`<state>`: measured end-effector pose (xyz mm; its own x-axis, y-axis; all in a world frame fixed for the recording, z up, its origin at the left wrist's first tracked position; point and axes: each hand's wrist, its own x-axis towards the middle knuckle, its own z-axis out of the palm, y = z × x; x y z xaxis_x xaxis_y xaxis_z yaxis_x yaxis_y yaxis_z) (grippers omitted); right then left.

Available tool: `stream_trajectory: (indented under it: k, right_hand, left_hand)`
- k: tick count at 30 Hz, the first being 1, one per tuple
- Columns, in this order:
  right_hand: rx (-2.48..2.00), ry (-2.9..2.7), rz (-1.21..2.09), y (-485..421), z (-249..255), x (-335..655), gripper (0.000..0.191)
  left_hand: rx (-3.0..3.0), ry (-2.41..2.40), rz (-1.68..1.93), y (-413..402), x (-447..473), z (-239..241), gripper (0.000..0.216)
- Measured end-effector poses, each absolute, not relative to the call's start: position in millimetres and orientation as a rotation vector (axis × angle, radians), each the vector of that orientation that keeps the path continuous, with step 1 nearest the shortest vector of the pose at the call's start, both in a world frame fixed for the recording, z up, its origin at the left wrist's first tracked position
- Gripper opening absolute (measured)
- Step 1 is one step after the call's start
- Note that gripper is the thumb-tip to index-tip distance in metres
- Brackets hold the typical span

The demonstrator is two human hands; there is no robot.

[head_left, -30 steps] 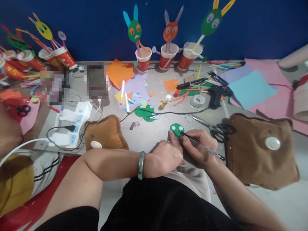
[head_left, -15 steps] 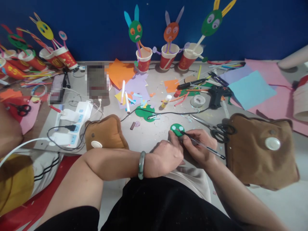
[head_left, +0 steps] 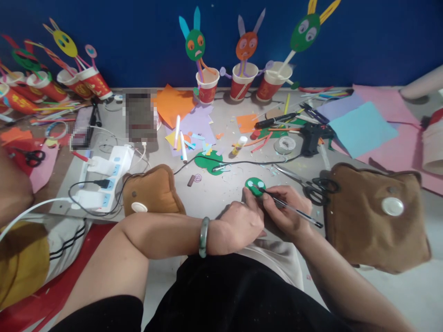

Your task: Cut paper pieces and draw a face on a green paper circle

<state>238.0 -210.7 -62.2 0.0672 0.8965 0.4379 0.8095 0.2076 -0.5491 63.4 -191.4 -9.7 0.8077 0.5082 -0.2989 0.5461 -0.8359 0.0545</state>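
A small green paper disc [head_left: 255, 186] with two pale eye spots lies on the grey table just beyond my hands. My left hand [head_left: 238, 226] rests on the table with its fingertips on the disc's near edge, a green bangle on the wrist. My right hand [head_left: 285, 210] grips a thin black pen [head_left: 294, 210], and the pen tip touches the disc near the right eye spot. The two hands touch each other.
Black scissors [head_left: 320, 190] and a brown padded pouch [head_left: 377, 214] lie to the right; another brown pouch [head_left: 152, 191] and a white power strip [head_left: 104, 177] to the left. A black cable [head_left: 242, 162], a glue gun [head_left: 311, 136], paper scraps and red cups [head_left: 240, 83] with paper faces stand behind.
The pen tip has shifted slightly over the green disc. Both hands stay in place.
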Motion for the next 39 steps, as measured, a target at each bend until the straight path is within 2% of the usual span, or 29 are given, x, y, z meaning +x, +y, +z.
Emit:
stream_trajectory:
  k: [19,29,39]
  right_hand:
    - [-1.573,-1.750,0.183,-210.4,-61.9,239.0,0.020]
    - [-1.618,-1.719,0.229,-211.0,-61.7,240.5,0.029]
    - [-1.577,-1.740,0.196,-211.4,-61.7,239.5,0.023]
  left_hand:
    - [2.848,0.832,-0.423,-191.6,63.7,-9.2,0.086]
    - [2.836,0.836,-0.419,-191.6,63.2,-9.4,0.086]
    - [2.859,0.830,-0.405,-191.3,62.7,-9.4,0.085]
